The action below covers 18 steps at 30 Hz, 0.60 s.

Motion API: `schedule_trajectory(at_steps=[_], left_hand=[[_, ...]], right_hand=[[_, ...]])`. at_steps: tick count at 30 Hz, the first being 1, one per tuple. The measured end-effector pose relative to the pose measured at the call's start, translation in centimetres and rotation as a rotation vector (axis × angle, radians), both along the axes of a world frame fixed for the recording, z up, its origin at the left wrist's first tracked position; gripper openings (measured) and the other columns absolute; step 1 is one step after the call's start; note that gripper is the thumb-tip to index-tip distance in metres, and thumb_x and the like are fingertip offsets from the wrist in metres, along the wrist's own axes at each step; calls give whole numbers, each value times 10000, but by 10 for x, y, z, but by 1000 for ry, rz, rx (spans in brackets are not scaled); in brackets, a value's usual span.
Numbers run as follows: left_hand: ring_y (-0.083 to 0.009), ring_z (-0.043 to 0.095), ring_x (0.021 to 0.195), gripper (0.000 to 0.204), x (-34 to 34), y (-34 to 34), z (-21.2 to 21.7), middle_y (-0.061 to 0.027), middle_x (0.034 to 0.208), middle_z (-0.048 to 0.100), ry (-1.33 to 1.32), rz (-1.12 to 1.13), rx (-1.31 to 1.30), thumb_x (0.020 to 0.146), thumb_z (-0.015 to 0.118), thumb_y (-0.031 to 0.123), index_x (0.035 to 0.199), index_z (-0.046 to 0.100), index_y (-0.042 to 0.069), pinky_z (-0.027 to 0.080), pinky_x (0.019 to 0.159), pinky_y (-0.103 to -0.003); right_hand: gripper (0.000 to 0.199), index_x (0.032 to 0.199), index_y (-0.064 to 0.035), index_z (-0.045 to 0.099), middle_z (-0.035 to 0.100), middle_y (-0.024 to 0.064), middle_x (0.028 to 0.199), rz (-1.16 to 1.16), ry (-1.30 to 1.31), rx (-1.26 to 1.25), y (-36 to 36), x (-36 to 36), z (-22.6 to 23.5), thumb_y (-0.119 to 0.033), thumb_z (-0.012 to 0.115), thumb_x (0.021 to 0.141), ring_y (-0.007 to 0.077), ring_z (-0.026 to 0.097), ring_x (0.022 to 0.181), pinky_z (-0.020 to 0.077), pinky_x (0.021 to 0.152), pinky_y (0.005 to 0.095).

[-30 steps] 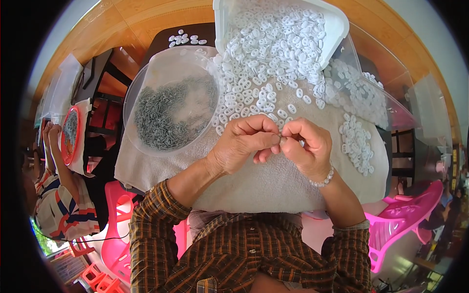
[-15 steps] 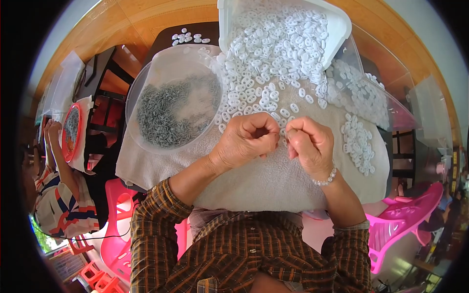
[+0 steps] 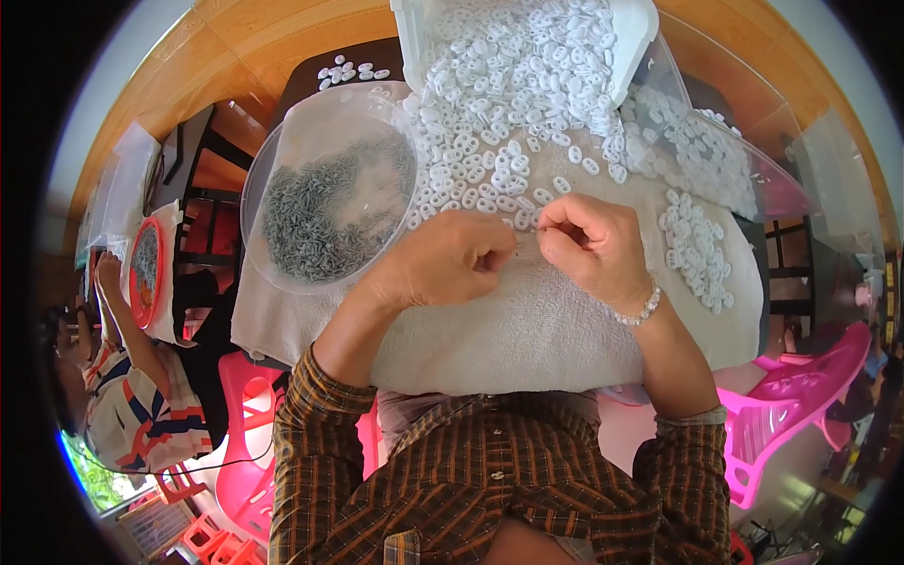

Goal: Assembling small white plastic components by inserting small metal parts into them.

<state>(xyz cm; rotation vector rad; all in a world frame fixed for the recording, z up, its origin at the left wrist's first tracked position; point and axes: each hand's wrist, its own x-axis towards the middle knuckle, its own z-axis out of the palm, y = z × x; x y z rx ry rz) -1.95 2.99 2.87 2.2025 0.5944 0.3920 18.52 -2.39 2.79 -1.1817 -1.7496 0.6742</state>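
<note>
My left hand (image 3: 450,259) and my right hand (image 3: 593,247) meet fingertip to fingertip over a white towel (image 3: 527,330). Both pinch something tiny between them; it is too small to make out, likely one of the small white plastic pieces. A heap of those white ring-like pieces (image 3: 508,104) spills from a white tub (image 3: 640,28) just beyond my fingers. A clear bowl (image 3: 273,188) of small grey metal parts (image 3: 330,207) stands left of my left hand. My right wrist carries a bead bracelet (image 3: 638,309).
A separate pile of white pieces (image 3: 699,247) lies on the towel to the right. Clear plastic bags (image 3: 734,160) hold more pieces at the back right. Pink plastic stools (image 3: 800,414) stand right and lower left. Another person (image 3: 122,395) sits at the far left by a red tray (image 3: 143,273).
Both hands have shifted slightly away from me toward the heap, still joined at the fingertips. Nothing else has moved.
</note>
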Motion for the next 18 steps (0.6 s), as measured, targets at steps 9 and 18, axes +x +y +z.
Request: schedule_trajectory(at_steps=[9,18], left_hand=[[-47,518,571,162,11,-8,11,-9,790,659,-223,234,-756,923,590,147,940,675,11,419,497,-191],[-43,509,552,142,13,-7,-2,-16,753,661,-300,274,-904,895,630,158,924,676,27,399,480,-187]], right_hand=[[79,793,-34,601,570,40,654,-2,-121,285,1,1,-4,12,634,738,108,536,485,414,449,241],[153,813,-46,585,558,43,639,-11,-328,496,-2,-1,-4,34,667,711,138,531,465,407,426,264]])
